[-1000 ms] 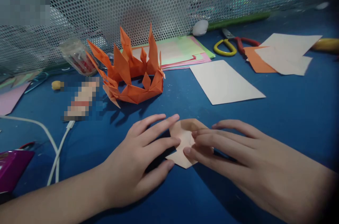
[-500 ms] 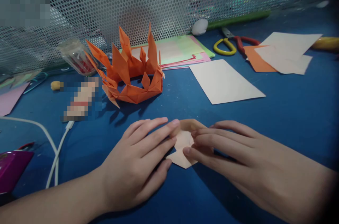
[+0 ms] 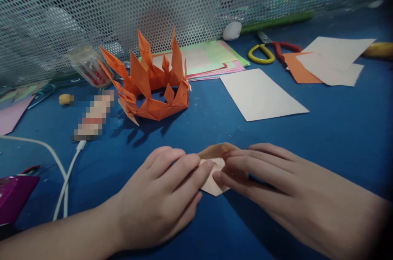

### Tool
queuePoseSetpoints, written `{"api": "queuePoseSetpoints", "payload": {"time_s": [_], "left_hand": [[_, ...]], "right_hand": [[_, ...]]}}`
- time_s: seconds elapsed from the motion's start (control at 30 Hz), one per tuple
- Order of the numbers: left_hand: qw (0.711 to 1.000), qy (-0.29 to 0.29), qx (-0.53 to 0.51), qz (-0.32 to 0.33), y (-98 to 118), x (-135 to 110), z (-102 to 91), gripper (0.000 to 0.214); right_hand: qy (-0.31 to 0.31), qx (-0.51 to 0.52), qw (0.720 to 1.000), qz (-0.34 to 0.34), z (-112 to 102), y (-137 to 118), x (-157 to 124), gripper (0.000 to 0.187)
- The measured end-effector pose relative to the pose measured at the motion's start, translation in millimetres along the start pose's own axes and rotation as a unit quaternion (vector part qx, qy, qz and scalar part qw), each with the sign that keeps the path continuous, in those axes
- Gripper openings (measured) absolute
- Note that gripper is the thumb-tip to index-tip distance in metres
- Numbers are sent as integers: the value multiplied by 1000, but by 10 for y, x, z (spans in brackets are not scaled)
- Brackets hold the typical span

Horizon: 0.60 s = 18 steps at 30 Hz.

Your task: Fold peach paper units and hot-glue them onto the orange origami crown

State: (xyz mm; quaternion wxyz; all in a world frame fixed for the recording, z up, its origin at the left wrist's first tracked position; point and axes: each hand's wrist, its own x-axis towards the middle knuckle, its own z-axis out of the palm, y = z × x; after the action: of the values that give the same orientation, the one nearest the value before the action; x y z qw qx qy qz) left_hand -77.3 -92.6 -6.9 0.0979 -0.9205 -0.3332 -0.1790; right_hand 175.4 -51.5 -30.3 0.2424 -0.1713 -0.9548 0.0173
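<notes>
A small piece of folded paper (image 3: 215, 188), pale orange, lies on the blue tabletop between my hands, its far flap raised off the surface. My left hand (image 3: 166, 194) presses on its left side, with the index fingertip on the paper and the other fingers curled. From the right, my right hand (image 3: 273, 178) pinches the paper's edge between thumb and fingers. Parts of the paper are hidden under the fingers. Beyond my hands stands an orange folded-paper crown (image 3: 153, 106) with pointed spikes.
A white sheet (image 3: 264, 94) lies right of the crown, with coloured paper (image 3: 208, 57) behind. Scissors (image 3: 260, 54) and loose paper pieces (image 3: 337, 53) are at the back right. At left are a glass jar (image 3: 89, 65), white cable (image 3: 66, 186) and purple object (image 3: 16, 198). Perforated mesh (image 3: 123, 6) borders the back.
My left fingers have drawn back and curled, and the index fingertip has come down onto the paper. The raised flap shows more. My right hand stays almost in place.
</notes>
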Motion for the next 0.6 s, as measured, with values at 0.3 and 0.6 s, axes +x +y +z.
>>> {"api": "queuePoseSetpoints", "payload": {"time_s": [0.3, 0.6], "left_hand": [[998, -3, -14, 60, 11, 54, -12, 28], [997, -5, -23, 68, 36, 106, -51, 33]], "right_hand": [[12, -7, 999, -37, -44, 37, 49, 35], [37, -32, 998, -29, -8, -12, 28, 44]]}}
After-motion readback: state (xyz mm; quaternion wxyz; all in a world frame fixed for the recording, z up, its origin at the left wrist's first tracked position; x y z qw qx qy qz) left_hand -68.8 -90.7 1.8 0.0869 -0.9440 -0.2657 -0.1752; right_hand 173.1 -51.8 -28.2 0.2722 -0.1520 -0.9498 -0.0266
